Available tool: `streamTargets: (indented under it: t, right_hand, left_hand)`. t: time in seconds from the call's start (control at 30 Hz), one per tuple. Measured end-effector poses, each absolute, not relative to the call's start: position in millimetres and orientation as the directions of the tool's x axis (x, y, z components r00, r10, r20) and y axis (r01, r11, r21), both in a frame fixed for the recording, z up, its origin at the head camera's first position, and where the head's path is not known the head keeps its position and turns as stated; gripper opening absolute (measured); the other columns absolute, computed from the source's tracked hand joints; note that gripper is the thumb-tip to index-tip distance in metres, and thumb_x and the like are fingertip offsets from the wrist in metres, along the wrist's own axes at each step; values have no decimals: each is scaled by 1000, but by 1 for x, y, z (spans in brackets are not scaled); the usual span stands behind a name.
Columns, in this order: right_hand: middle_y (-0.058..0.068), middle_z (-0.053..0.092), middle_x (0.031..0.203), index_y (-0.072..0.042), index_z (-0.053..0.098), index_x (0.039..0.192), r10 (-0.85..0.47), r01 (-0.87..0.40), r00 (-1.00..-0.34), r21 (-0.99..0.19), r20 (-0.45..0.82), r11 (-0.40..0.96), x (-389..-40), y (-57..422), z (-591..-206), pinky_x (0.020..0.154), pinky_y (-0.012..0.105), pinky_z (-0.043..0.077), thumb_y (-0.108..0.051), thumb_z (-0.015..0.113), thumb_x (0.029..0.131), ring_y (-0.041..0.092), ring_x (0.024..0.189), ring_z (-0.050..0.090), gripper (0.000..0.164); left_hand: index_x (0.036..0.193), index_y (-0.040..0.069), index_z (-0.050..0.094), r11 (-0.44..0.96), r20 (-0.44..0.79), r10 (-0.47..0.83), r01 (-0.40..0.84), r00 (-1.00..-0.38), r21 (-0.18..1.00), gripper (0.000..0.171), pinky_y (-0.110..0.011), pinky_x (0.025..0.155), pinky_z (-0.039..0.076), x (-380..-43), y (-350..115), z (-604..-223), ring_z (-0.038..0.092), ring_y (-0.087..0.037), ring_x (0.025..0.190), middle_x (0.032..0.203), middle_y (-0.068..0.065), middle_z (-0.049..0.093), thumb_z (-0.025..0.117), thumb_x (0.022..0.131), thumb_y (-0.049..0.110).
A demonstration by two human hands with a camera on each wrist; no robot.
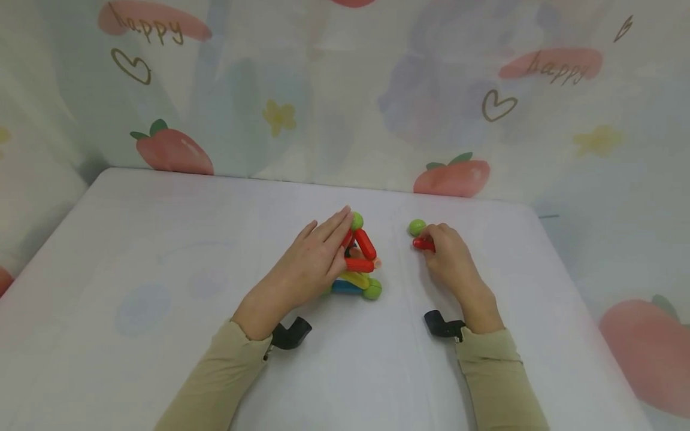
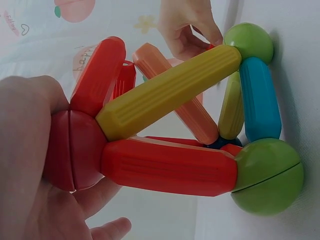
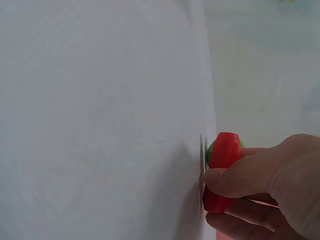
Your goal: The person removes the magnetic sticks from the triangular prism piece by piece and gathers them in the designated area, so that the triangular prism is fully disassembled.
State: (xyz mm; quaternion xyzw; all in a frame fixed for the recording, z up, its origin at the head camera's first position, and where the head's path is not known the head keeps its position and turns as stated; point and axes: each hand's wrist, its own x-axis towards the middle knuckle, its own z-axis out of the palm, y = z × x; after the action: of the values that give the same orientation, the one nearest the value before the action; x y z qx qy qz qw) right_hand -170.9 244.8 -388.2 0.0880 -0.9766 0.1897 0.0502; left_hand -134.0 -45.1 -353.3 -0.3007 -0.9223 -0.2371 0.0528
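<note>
A toy frame of magnetic building sticks and balls stands on the table. In the left wrist view it shows a red ball (image 2: pixel 75 150), red, yellow, orange and blue sticks, and green balls (image 2: pixel 267 177) resting on the table. My left hand (image 1: pixel 307 263) lies over its left side and holds it at the red ball, between thumb and fingers. To the right, my right hand (image 1: pixel 453 257) pinches a loose red stick (image 3: pixel 225 152) between thumb and fingers, close to the table. A loose green ball (image 1: pixel 417 227) sits just beyond those fingertips, partly hidden behind the stick in the right wrist view.
A white cloth covers the table (image 1: pixel 135 239). Behind it hangs a printed curtain (image 1: pixel 334 90) with strawberries and hearts. Each wrist carries a black camera mount, the left (image 1: pixel 292 333) and the right (image 1: pixel 443 324), low over the table.
</note>
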Motion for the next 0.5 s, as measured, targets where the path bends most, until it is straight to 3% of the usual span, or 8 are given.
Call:
streamTargets:
  t: [0.5]
  right_hand:
    - [23, 61, 106, 5, 63, 106, -64, -130, -987, -494, 147, 860, -173, 250, -391, 92, 52, 52, 12, 58, 87, 37, 100, 57, 20]
  left_hand:
    - [156, 5, 28, 704, 251, 527, 583, -812, 406, 61, -53, 120, 28, -136, -44, -354, 29, -21, 151, 164, -7, 27, 44, 98, 18]
